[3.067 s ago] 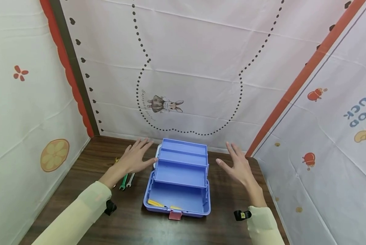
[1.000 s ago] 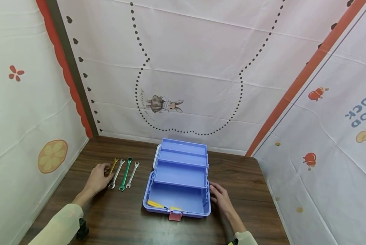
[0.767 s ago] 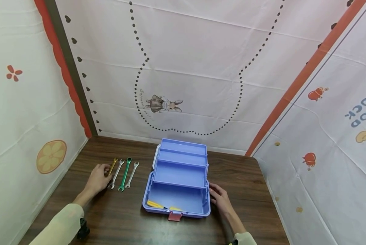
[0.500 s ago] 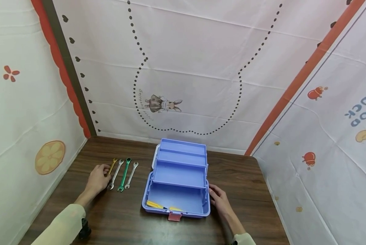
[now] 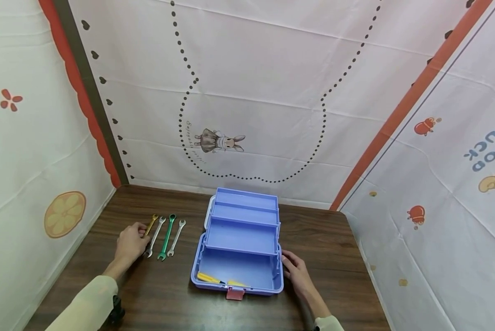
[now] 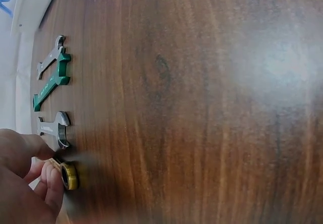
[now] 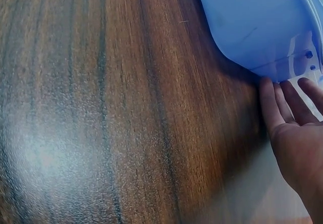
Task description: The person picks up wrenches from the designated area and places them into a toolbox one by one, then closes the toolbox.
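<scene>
At the left of the head view, my left hand [image 5: 130,243] pinches a gold wrench [image 5: 150,225] between thumb and fingers. Its ring end [image 6: 69,176] sticks out past the fingertips in the left wrist view. A silver wrench [image 5: 156,236], a green wrench [image 5: 166,237] and a smaller silver wrench [image 5: 176,237] lie side by side just right of it. My right hand [image 5: 298,276] rests its extended fingertips against the right side of a blue toolbox [image 5: 243,236]. That box stands open, its stepped trays raised towards the back.
Two yellow pieces lie at the front of the box's bottom; one is a yellow handle [image 5: 207,277] with a dark end. A red latch [image 5: 235,294] hangs at the box's front. Printed white cloth [image 5: 255,92] encloses the wooden table [image 5: 168,299] at the back and sides.
Both hands have come down from above the table. The left moved to the gold wrench and took hold of it; the right moved to the toolbox's side. Over the last second, both stay almost still.
</scene>
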